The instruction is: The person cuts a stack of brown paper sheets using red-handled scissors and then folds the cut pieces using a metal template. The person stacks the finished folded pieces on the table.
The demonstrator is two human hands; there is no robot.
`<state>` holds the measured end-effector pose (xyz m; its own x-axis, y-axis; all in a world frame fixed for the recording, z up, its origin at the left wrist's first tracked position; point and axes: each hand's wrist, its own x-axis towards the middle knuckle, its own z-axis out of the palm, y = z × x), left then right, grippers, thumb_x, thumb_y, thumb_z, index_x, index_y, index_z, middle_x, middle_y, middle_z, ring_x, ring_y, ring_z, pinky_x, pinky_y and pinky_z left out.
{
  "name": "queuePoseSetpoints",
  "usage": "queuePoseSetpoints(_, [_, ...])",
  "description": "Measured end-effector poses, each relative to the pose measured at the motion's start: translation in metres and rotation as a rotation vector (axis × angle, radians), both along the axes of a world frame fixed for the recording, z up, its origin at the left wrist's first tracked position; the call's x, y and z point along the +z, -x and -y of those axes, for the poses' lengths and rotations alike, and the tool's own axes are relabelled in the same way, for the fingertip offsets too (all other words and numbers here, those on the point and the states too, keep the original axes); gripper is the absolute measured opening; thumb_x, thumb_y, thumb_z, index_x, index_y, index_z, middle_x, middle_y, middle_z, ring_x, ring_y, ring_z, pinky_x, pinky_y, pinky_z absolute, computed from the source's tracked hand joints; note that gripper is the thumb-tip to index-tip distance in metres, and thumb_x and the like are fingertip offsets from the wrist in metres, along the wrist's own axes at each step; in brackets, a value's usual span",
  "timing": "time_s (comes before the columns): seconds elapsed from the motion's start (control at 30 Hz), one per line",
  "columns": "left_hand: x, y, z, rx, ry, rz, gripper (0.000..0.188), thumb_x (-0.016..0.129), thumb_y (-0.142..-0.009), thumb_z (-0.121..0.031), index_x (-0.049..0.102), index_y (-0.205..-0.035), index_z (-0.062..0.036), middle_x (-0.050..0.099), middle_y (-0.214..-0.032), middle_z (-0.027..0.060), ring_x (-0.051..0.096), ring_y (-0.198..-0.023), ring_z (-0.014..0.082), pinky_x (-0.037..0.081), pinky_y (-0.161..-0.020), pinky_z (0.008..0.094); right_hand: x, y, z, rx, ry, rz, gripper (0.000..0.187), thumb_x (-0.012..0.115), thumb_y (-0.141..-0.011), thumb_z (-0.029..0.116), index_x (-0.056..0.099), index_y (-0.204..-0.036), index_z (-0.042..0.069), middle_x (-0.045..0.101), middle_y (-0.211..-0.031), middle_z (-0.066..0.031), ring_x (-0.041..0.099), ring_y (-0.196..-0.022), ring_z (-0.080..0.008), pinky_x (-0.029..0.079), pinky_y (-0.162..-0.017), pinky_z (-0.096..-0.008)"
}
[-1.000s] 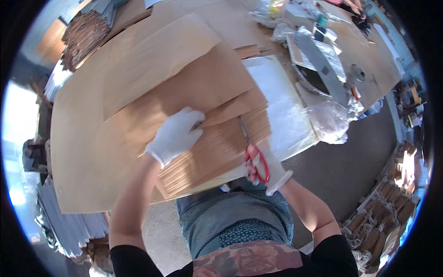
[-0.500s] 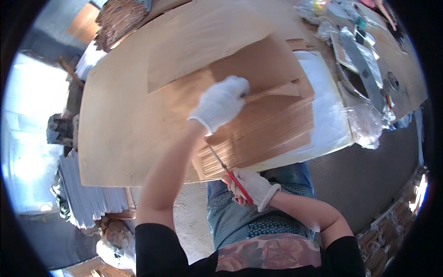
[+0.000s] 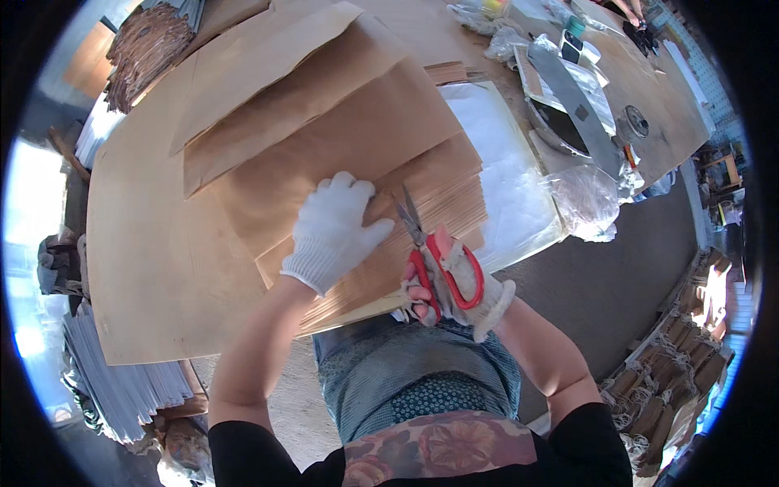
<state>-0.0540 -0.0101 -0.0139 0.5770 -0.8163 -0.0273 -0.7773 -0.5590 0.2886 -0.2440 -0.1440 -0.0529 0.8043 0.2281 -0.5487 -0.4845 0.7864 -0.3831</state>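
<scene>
My left hand (image 3: 334, 230), in a white knitted glove, lies flat with fingers slightly spread on a brown paper sheet (image 3: 341, 138). Under it is a fanned stack of brown paper (image 3: 442, 199), whose many edges show at the right and near side. My right hand (image 3: 462, 284), in a worn glove with bare fingertips, grips red-handled scissors (image 3: 479, 280). Their blades are parted and point up and away, over the stack's near right part. Further brown sheets (image 3: 260, 89) overlap beyond my left hand, toward the far left.
A wooden table (image 3: 138, 268) carries the paper. White sheeting (image 3: 511, 170) lies right of the stack. Farther right are a clear plastic bag (image 3: 584, 199), a long grey strip (image 3: 572, 89) and a round metal part (image 3: 635, 122). Another person's hand (image 3: 629, 12) shows at the far right.
My left hand has come back from pulling at the paper and now rests flat. The scissors have risen over the stack and their blades have opened. Sheets have shifted to the far left.
</scene>
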Motion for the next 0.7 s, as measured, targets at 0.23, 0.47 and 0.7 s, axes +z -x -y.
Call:
queuePoseSetpoints(0.23, [-0.011, -0.005, -0.006, 0.045, 0.074, -0.067, 0.03, 0.073, -0.091, -0.026, 0.07, -0.116, -0.0096, 0.068, -0.112, 0.0125, 0.067, -0.106, 0.0345, 0.056, -0.092, 0.0449, -0.006, 0.04, 0.018, 0.059, 0.353, 0.049, 0.061, 0.051, -0.104, 0.065, 0.058, -0.112, 0.006, 0.061, -0.074, -0.0034, 0.068, -0.068, -0.0192, 0.055, -0.059, -0.0316])
queuePoseSetpoints(0.47, [-0.006, -0.015, -0.009, -0.016, 0.08, -0.224, 0.032, 0.072, -0.091, -0.023, 0.07, -0.119, -0.0064, 0.067, -0.111, 0.0119, 0.068, -0.102, 0.0303, 0.056, -0.091, 0.0404, -0.029, 0.027, 0.068, -0.125, 0.513, -0.12, 0.053, 0.055, -0.106, 0.058, 0.058, -0.099, 0.006, 0.059, -0.064, -0.0021, 0.062, -0.052, -0.0163, 0.049, -0.045, -0.0291])
queuePoseSetpoints(0.7, [-0.009, -0.062, -0.012, -0.179, 0.048, -0.564, 0.052, 0.077, -0.091, -0.032, 0.066, -0.13, 0.0009, 0.065, -0.126, 0.0178, 0.067, -0.112, 0.0277, 0.053, -0.099, 0.0367, -0.066, 0.022, -0.08, 0.205, 0.377, 0.182, 0.045, 0.049, -0.111, 0.046, 0.058, -0.113, 0.002, 0.063, -0.07, -0.0067, 0.068, -0.063, -0.0202, 0.056, -0.054, -0.0305])
